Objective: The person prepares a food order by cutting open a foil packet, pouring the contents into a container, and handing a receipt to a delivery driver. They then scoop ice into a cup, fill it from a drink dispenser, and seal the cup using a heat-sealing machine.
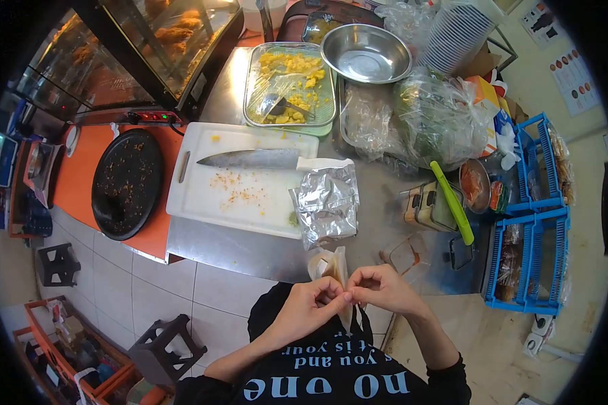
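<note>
My left hand (312,301) and my right hand (384,289) meet in front of my chest, fingertips pinched together on the top of a small clear plastic bag (327,262). Something pale is inside the bag, but I cannot make out what. Just beyond it, a foil-wrapped package (327,206) lies on the right edge of a white cutting board (182,196). A large knife (253,158) with a white handle rests across the board, its handle end by the foil. Brown crumbs and a green smear are on the board.
Behind the board is a glass tray (290,84) of yellow pieces with a spoon, beside a steel bowl (366,52). A green-handled utensil (452,202) lies over containers on the right, near blue racks (540,162). To the left are a black round pan (128,182) and a glass warmer (155,54).
</note>
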{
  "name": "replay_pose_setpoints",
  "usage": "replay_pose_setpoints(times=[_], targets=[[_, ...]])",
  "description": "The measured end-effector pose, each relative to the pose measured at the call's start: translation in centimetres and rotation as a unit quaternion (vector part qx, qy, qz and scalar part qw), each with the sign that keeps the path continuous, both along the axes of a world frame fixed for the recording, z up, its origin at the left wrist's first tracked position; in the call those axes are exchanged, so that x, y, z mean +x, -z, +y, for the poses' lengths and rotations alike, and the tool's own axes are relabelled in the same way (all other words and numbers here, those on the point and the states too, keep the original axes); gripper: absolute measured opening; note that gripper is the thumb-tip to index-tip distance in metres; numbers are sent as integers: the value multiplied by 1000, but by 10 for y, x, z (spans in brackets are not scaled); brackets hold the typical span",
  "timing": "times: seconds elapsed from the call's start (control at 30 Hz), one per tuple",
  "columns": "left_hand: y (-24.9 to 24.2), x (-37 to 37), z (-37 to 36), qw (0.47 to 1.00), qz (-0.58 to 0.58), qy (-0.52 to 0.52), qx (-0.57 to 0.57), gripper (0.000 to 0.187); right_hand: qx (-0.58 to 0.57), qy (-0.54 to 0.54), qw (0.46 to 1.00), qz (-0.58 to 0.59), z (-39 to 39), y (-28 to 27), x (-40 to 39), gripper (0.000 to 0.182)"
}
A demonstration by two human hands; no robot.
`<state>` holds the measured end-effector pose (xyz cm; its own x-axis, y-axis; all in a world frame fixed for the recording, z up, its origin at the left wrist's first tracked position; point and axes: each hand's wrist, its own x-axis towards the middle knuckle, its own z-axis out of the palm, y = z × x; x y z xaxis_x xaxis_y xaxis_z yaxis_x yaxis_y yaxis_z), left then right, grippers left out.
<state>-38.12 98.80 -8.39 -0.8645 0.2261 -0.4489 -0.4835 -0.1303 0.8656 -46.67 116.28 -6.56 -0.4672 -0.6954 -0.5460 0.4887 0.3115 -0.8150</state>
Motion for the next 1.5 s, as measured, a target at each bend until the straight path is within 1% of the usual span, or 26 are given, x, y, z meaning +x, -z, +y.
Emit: replay_pose_setpoints(times=[0.07,0.13,0.17,0.27,0.33,0.43,0.53,0.57,0.67,0.7,0.73,0.8,0.83,0.93,0.97,1.07,1.1,1.17,1.2,1.27,1.3,1.33,1.37,1.4,1.43,1.5], targets=[[-9,-3,-2,999,4,19,-27,20,31,-50,996,69,-3,-4,-3,16],[-17,-6,-6,993,36,55,-97,18,82,-117,977,155,-8,-12,-8,17],[-19,-6,-7,987,52,72,-131,18,85,-113,973,182,-10,-14,-7,18],[-19,-7,-7,970,126,57,-198,16,90,-88,957,261,-16,-14,0,18],[-11,-4,-1,972,131,13,-193,15,91,-55,944,313,-16,-10,5,16],[-9,-4,-7,969,114,-49,-213,15,188,36,869,457,-10,-10,5,15],[-13,-4,-7,968,121,-69,-210,12,248,41,823,510,-5,-18,6,14],[-16,-4,-3,965,134,-70,-212,12,262,29,812,521,-7,-23,9,18],[-21,-7,6,961,154,-67,-218,12,257,11,846,467,-14,-34,15,17],[-21,-7,8,956,167,-69,-231,13,246,-23,873,421,-12,-32,14,20],[-21,-8,9,950,183,-70,-245,13,264,-12,866,425,-6,-30,10,19],[-28,-3,2,925,166,-53,-337,14,298,4,852,430,10,-32,3,17],[-32,3,-2,910,155,-46,-382,14,291,-3,859,421,13,-35,6,16],[-38,10,-8,926,210,18,-312,16,264,3,879,397,14,-56,16,14],[-32,15,-19,959,152,80,-227,29,253,15,886,388,17,-59,21,14],[-21,4,11,882,367,-37,-292,78,210,70,912,345,26,-59,41,12],[9,8,27,885,377,1,-272,107,196,91,917,335,26,-58,49,12],[78,19,67,908,393,-44,-139,100,179,148,917,323,29,-58,61,14],[87,16,80,913,396,-67,-71,97,196,170,917,302,35,-60,65,16],[92,8,93,885,464,-30,-36,92,231,214,915,251,52,-61,77,22],[87,6,99,871,491,-14,-18,89,205,247,922,217,70,-42,92,18],[79,7,109,905,425,2,-18,87,122,337,913,196,87,-29,105,18],[66,8,120,933,358,20,-19,84,37,423,888,175,103,-19,117,22],[56,5,131,955,293,38,-20,82,-49,504,848,156,112,-15,122,28],[50,0,140,963,261,53,-46,81,11,491,839,236,114,-16,121,36],[44,-6,160,985,149,77,-28,80,132,443,796,390,117,-22,112,53]])
